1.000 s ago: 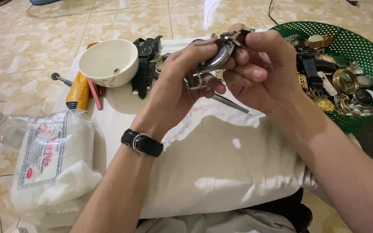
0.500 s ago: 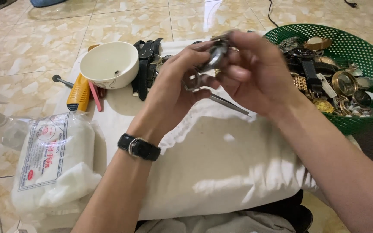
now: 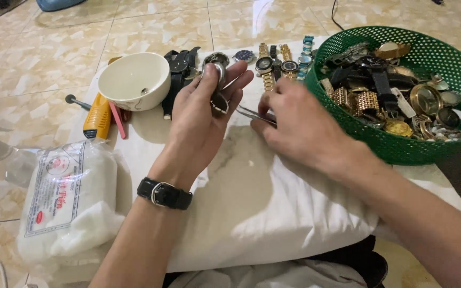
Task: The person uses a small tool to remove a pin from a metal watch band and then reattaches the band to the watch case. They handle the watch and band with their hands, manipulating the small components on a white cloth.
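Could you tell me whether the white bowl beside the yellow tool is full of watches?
No, the white bowl is almost bare inside, holding only a tiny dark speck, while the watches lie in the green basket.

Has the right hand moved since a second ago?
Yes. The right hand has dropped away from the watch in the left hand, down onto the white cushion beside the green basket.

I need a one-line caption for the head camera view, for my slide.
Left hand holds a metal wristwatch while right hand rests on tweezers on a white cloth.
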